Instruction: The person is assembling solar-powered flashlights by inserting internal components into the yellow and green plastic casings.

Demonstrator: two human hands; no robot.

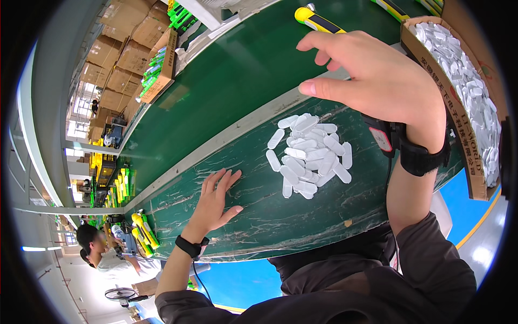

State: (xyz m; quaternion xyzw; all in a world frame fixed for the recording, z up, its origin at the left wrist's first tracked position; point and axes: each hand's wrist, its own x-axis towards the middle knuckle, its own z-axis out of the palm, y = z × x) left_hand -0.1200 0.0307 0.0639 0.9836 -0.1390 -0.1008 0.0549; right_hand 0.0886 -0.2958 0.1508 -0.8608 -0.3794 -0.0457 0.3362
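Observation:
My left hand [214,201] lies flat and empty on the scratched green bench ledge [253,216], fingers spread, a black band on the wrist. A pile of several small white oblong plastic pieces [308,154] sits on the ledge to its right. My right hand [372,75] hovers above and beyond that pile, fingers curled apart with nothing in them, and a black wrist strap sits under it. It points toward a yellow and black handheld tool [317,20] lying on the green conveyor belt [226,86].
A cardboard box [475,108] full of the same white pieces stands at the right. A box of green items [162,65] sits beyond the belt, with stacked cartons behind. Another person [102,248] works at the far left beside yellow and green tools [141,229].

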